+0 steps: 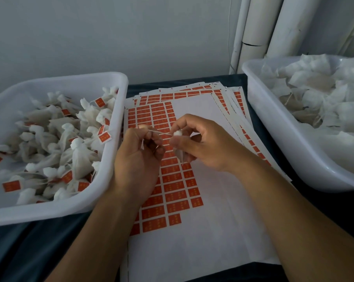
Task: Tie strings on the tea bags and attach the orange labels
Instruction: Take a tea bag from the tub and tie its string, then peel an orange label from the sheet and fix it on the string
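My right hand (200,143) pinches the gathered neck of a small white tea bag (179,155), whose body hangs down below my fingers. A thin white string (162,132) runs taut from the bag's neck to my left hand (139,155), which pinches it; a short loose end dangles by my left fingers. Both hands hover over a sheet of orange labels (172,186) lying on white backing paper.
A white tub (115,127) at the left holds several tied tea bags with orange labels. Another white tub (273,123) at the right holds several untied tea bags. More label sheets (229,98) are stacked behind, on a dark table (39,241). White pipes (253,27) stand at the back right.
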